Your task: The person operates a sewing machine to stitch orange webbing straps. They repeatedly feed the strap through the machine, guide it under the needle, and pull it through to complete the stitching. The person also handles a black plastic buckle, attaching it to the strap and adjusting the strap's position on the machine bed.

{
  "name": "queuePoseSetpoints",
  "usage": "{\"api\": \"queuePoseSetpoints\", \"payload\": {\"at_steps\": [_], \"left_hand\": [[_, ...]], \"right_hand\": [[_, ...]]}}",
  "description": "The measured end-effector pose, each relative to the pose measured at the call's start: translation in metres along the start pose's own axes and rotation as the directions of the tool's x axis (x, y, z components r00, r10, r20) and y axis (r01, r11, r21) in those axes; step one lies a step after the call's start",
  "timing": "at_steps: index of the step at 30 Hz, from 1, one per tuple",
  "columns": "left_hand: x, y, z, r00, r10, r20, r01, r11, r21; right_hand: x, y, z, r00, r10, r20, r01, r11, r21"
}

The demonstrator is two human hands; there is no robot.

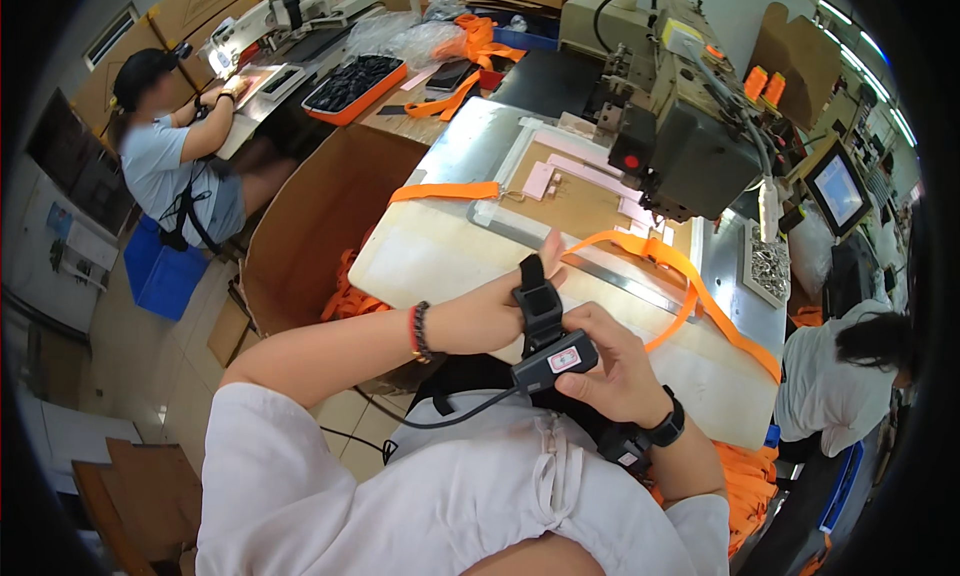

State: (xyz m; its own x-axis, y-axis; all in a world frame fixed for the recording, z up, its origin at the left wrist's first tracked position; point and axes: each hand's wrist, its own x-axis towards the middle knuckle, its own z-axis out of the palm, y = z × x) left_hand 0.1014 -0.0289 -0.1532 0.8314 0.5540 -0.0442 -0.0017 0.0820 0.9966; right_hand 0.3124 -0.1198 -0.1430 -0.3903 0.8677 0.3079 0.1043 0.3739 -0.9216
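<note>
My left hand [490,311] is held over the near edge of the sewing machine's pale work table [440,241], its visible fingers stretched out. A black strap [540,306] goes round it. My right hand [620,371] pinches a small black box [555,363] with a cable, at the lower end of that strap. Beyond my hands, an orange webbing strap [690,271] loops across the table, partly on the sewing template [585,211]. A shorter orange strap [445,191] lies at the table's left. The sewing machine head [690,126] stands over the template.
A cardboard box [300,226] with orange straps stands left of the table. At right are a tray of metal parts [765,266] and a screen [838,186]. An orange bin [355,91] of black pieces sits behind. One person [180,166] works at left, another [840,376] at right.
</note>
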Motion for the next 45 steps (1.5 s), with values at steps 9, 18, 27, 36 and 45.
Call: {"api": "queuePoseSetpoints", "payload": {"at_steps": [9,18,27,36,45], "left_hand": [[0.034,0.018,0.004,0.864,0.468,-0.187,-0.261,0.734,0.627],[0.066,0.027,0.011,0.666,0.613,-0.425,0.090,0.500,0.861],[0.093,0.007,0.001,0.616,0.786,-0.055,0.423,-0.271,0.865],[0.084,0.046,0.017,0.903,0.369,-0.219,-0.235,0.853,0.466],[0.071,0.085,0.042,0.939,0.336,0.076,-0.325,0.937,-0.129]], "right_hand": [[0.015,-0.016,-0.006,0.992,-0.128,0.020,0.130,0.977,-0.170],[0.017,-0.024,-0.003,0.987,-0.152,0.047,0.160,0.933,-0.323],[0.025,-0.014,0.027,0.988,-0.126,0.090,0.148,0.945,-0.293],[0.027,-0.013,0.051,0.978,-0.208,-0.011,0.190,0.909,-0.370],[0.035,0.011,0.020,0.951,-0.303,0.063,0.286,0.780,-0.556]]}}
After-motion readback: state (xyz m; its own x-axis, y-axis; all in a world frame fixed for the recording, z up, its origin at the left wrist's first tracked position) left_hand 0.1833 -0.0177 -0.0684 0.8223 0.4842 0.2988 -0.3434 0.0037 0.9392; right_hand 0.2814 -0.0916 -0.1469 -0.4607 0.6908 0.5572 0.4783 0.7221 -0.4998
